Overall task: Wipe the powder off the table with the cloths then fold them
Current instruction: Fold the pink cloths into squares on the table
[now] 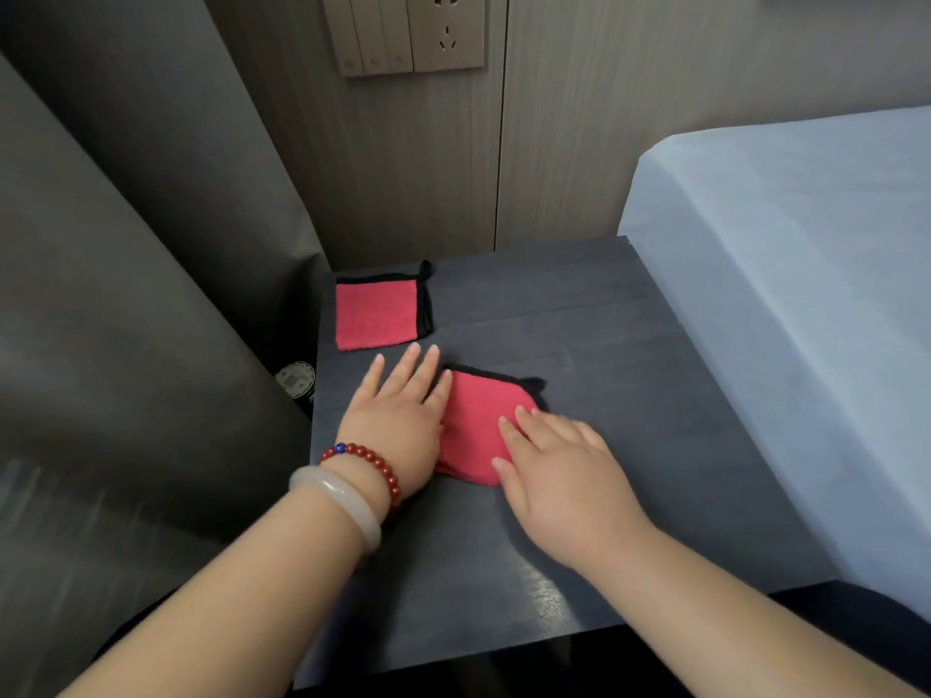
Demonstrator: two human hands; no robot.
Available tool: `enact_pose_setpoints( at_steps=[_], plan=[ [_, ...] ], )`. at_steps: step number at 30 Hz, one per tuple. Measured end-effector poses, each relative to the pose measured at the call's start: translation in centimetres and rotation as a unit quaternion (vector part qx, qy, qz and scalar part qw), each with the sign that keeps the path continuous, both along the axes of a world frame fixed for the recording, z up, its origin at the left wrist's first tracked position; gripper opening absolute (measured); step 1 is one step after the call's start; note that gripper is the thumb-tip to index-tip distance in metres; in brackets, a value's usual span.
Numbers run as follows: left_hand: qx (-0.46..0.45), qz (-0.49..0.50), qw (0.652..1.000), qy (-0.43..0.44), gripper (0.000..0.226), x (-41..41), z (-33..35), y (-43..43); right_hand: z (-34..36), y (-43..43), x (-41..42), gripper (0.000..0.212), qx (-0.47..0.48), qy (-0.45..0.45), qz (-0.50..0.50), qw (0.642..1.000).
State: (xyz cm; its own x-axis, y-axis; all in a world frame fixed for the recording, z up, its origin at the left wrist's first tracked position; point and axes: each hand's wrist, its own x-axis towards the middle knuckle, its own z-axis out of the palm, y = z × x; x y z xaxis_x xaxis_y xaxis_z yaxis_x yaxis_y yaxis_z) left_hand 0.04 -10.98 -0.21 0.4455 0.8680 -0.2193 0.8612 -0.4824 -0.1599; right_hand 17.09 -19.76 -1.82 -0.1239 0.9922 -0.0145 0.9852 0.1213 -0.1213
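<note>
Table: dark grey wooden bedside table [579, 314].
Near cloth: red cloth with black trim [473, 425], mid-table, under both hands.
Left hand [398, 410]: flat, fingers straight, pressing the cloth's left edge.
Right hand [559, 466]: flat, fingertips on the cloth.
Far cloth: folded red square [375, 314], table's far left corner.

I am in a bedroom, or a hotel room much like one. To my right a bed [781, 294] in a pale blue sheet stands just beside the dark bedside table [629, 370] in front of me. On the wood-panelled wall [403, 168] behind the table sits a plate of light switches [370, 37] with a power socket [446, 35] (the usual bedhead arrangement). A heavy grey curtain [126, 244] hangs at my left.
</note>
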Motion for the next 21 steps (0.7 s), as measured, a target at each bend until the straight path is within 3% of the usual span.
enact_pose_setpoints(
  at_steps=[5,9,13,15,18,21],
  plan=[
    [-0.044,0.099,0.981,-0.164,0.061,3.7,-0.1,-4.2,1.0,-1.5,-0.9,0.032,0.072,0.061,-0.034,0.995],
    [-0.018,0.054,0.989,-0.137,0.082,3.0,-3.1,-4.5,0.2,0.7,0.4,0.055,0.026,0.038,0.008,0.999],
    [-0.010,-0.053,0.995,-0.081,0.082,1.9,-2.9,-0.7,-1.7,2.0,1.0,0.072,-0.042,-0.019,0.005,0.999],
    [0.024,-0.045,0.996,-0.076,0.077,2.1,-2.3,-0.3,-1.8,2.0,0.4,0.071,-0.023,-0.042,-0.037,0.998],
    [0.025,0.004,0.989,-0.145,0.071,3.2,-2.4,-2.2,-2.1,2.7,-0.5,0.070,-0.005,-0.037,-0.069,0.997],
    [-0.011,0.015,0.985,-0.170,0.074,3.4,-3.3,-2.9,-1.9,3.6,0.0,0.066,-0.004,0.007,0.003,1.000]
  ],
)
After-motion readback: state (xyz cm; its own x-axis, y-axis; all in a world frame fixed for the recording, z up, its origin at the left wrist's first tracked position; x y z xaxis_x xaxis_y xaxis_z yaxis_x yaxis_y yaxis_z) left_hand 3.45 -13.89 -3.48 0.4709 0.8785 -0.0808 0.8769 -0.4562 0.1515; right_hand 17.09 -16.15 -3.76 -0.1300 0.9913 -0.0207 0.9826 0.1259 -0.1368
